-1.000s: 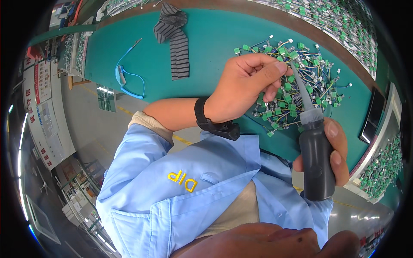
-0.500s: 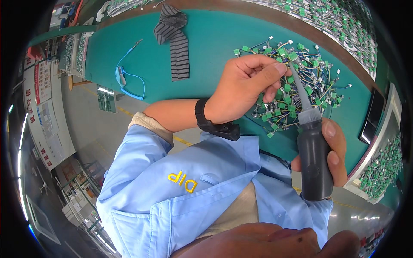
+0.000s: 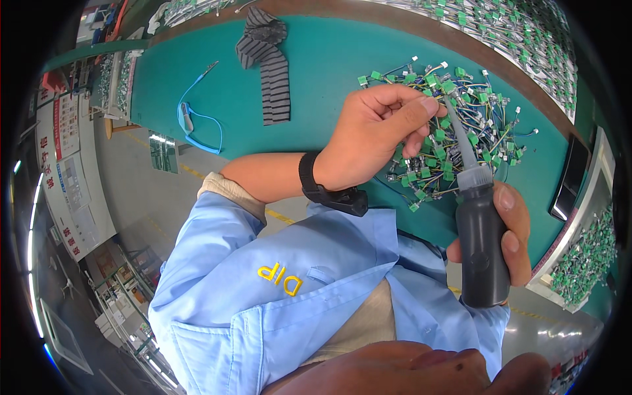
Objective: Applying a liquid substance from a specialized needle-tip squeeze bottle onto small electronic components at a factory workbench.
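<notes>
My left hand [image 3: 375, 131], with a black watch [image 3: 334, 197] on its wrist, is closed in a pinch over a pile of small green connectors with wires [image 3: 428, 172]. What sits between thumb and finger is mostly hidden; a green block [image 3: 449, 87] shows just past the fingertips. My right hand [image 3: 517, 227] is wrapped round a dark squeeze bottle [image 3: 484, 253] with a translucent collar and a long grey nozzle [image 3: 463, 135]. The bottle stands tilted, nozzle pointing away from me, its tip beside the left fingertips.
On the green table mat [image 3: 316, 72] lie a striped grey cloth sleeve [image 3: 274, 85] and a blue wrist strap with cord [image 3: 186, 122]. A phone [image 3: 571, 176] rests at the right edge. Trays of similar connectors stand at the far right [image 3: 526, 46] and right [image 3: 582, 263].
</notes>
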